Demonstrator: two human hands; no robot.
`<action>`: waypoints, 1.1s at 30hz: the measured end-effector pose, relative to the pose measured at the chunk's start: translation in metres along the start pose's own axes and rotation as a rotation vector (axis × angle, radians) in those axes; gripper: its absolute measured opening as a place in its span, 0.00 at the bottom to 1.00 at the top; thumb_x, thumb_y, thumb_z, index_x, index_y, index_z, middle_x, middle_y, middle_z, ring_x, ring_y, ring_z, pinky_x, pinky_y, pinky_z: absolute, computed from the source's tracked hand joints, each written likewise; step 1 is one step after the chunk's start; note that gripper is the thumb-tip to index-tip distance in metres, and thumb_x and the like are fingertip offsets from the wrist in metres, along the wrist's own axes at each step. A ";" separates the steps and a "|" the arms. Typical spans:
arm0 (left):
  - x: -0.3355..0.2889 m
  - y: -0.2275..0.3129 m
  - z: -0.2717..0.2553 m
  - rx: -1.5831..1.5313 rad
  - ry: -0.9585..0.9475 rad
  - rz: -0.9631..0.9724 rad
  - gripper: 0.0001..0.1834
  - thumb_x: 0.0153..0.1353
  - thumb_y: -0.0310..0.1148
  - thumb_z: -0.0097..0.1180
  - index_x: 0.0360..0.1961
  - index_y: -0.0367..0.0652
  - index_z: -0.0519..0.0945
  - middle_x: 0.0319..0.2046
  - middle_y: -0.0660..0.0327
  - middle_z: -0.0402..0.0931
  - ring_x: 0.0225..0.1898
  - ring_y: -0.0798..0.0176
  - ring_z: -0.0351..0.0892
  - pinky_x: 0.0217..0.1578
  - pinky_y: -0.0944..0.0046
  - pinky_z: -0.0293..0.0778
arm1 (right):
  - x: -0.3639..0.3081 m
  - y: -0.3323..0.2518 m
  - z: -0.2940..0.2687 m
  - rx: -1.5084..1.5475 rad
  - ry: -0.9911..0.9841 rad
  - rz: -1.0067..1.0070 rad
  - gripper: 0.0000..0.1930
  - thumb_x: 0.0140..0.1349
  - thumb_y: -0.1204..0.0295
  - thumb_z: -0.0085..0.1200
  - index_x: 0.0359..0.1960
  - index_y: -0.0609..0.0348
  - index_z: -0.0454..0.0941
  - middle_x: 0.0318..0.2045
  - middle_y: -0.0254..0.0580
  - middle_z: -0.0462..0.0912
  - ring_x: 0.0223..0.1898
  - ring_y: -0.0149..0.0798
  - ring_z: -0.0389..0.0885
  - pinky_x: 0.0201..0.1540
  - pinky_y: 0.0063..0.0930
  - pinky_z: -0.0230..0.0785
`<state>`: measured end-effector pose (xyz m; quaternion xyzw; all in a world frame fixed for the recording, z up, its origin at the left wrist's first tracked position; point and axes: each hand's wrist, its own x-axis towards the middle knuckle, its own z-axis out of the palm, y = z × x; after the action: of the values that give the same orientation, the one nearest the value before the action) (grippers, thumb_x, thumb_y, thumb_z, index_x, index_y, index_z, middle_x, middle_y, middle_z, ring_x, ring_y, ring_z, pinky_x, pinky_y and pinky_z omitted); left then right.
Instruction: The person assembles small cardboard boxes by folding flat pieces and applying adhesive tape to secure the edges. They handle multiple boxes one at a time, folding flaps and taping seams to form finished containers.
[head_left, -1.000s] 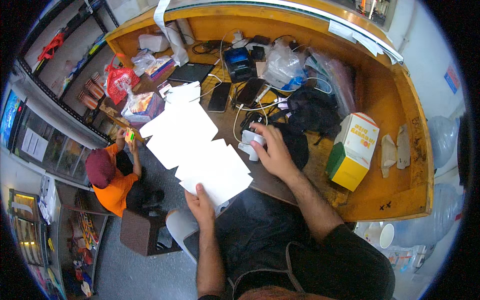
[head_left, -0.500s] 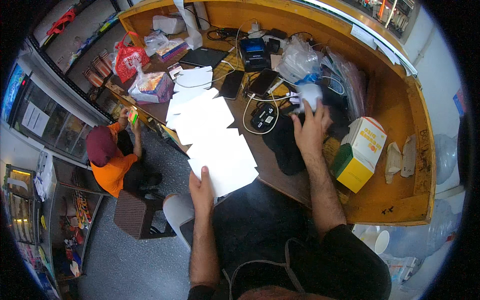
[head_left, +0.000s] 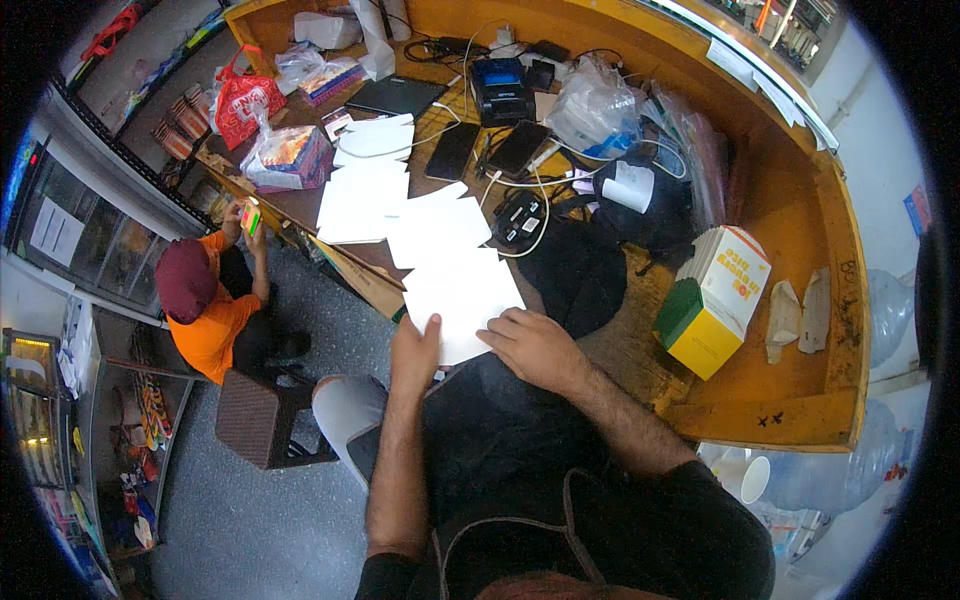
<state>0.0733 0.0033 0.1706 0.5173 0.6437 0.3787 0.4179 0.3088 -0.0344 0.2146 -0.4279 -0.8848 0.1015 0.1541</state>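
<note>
Pinches a flat white box cutout at its near left edge with the left hand, thumb on top. Holds its near right edge with the right hand, fingers on top. Pokes out past the grip, toward the counter. Looks light, thin and a bit stiff, maybe slippery, and likely to crease if squeezed hard. Best held softly by both side edges. Beyond the grip, to its left: more white cutouts. Right of the grip: black cloth, then yellow, green and white cartons.
</note>
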 end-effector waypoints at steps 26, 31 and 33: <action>-0.011 0.051 -0.046 0.245 -0.630 0.287 0.11 0.69 0.35 0.70 0.43 0.38 0.87 0.29 0.54 0.83 0.30 0.61 0.81 0.35 0.58 0.76 | 0.013 0.036 -0.040 0.238 -0.068 -0.023 0.26 0.60 0.65 0.75 0.61 0.53 0.86 0.63 0.50 0.86 0.66 0.52 0.82 0.70 0.49 0.72; -0.029 0.052 -0.053 0.185 -0.671 0.387 0.14 0.64 0.36 0.75 0.45 0.39 0.88 0.39 0.54 0.86 0.42 0.55 0.84 0.46 0.55 0.77 | -0.015 0.030 -0.033 0.330 -0.077 0.084 0.25 0.63 0.67 0.72 0.62 0.52 0.86 0.68 0.52 0.82 0.74 0.52 0.75 0.78 0.49 0.66; -0.028 0.037 -0.054 0.141 -0.641 0.567 0.21 0.60 0.38 0.78 0.51 0.41 0.88 0.49 0.51 0.87 0.53 0.50 0.85 0.56 0.53 0.78 | -0.024 0.025 -0.032 0.342 -0.077 0.086 0.22 0.64 0.67 0.71 0.60 0.54 0.87 0.64 0.53 0.85 0.70 0.53 0.79 0.74 0.48 0.71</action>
<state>0.0396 -0.0205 0.2283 0.7923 0.3382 0.2538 0.4399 0.3520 -0.0364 0.2322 -0.4285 -0.8409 0.2733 0.1861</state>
